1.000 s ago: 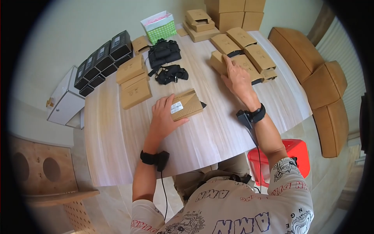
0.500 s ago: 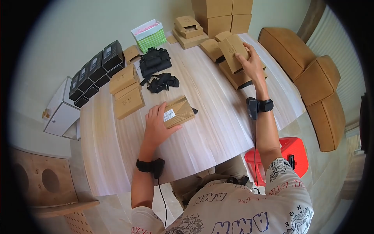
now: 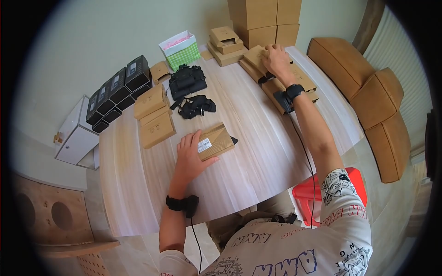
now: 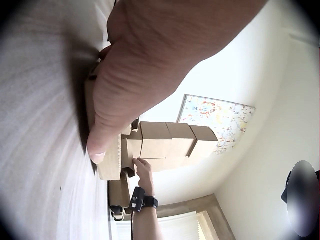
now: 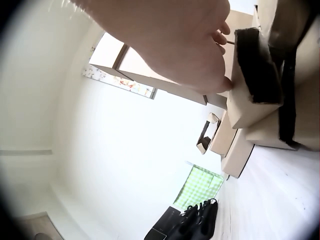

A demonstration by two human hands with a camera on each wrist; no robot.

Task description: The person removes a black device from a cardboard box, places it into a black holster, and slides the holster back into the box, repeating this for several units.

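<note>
On the wooden table, a flat cardboard box (image 3: pixel 220 143) with a white label lies in front of the person. The left hand (image 3: pixel 189 154) holds its left end, thumb along the near side and fingers over the top; a bit of black material sticks out at its right end. Farther off on the right, the right hand (image 3: pixel 278 63) grips another brown cardboard box (image 3: pixel 254 56) from above, on top of the group of similar boxes. In the right wrist view, black material (image 5: pixel 257 65) shows at the open end of this gripped box.
Two brown boxes (image 3: pixel 157 130) lie at the left, near black strapped gear (image 3: pixel 197 106) and a black bundle (image 3: pixel 188 82). Several black boxes (image 3: pixel 113 92) line the left edge. A green checked bag (image 3: pixel 180 53) and large cartons (image 3: pixel 260 23) stand at the back; a brown sofa (image 3: pixel 363 92) flanks the right.
The right hand first touched the right-hand group, then lifted a box from it, and now has it lower, farther back and left upon the group. The left hand keeps its hold on the labelled box.
</note>
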